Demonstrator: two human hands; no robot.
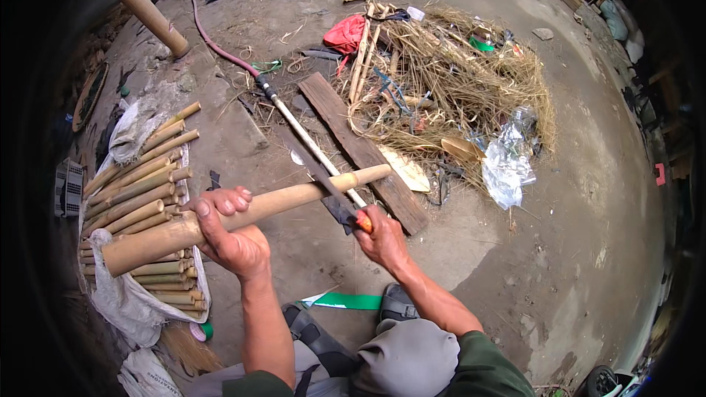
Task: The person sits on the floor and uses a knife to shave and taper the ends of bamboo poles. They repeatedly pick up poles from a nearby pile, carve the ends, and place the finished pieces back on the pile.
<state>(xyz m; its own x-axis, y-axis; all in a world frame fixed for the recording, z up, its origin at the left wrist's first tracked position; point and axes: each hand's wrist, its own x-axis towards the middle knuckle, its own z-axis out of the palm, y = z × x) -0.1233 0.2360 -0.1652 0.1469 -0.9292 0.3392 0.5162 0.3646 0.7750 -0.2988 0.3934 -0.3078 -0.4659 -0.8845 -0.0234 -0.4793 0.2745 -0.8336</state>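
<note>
- The left hand [241, 248] is wrapped around a bamboo pole [287, 200] (one end is fatter).
- The right hand [385, 241] grips an orange-handled blade [339, 209] across the pole.

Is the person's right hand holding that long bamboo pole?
No, the left hand holds the bamboo pole, while the right hand grips an orange handle.

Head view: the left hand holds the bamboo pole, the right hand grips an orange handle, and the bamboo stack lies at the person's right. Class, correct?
No: the head view shows the bamboo stack at the person's left. The left hand holds the bamboo pole and the right hand grips an orange handle.
</note>
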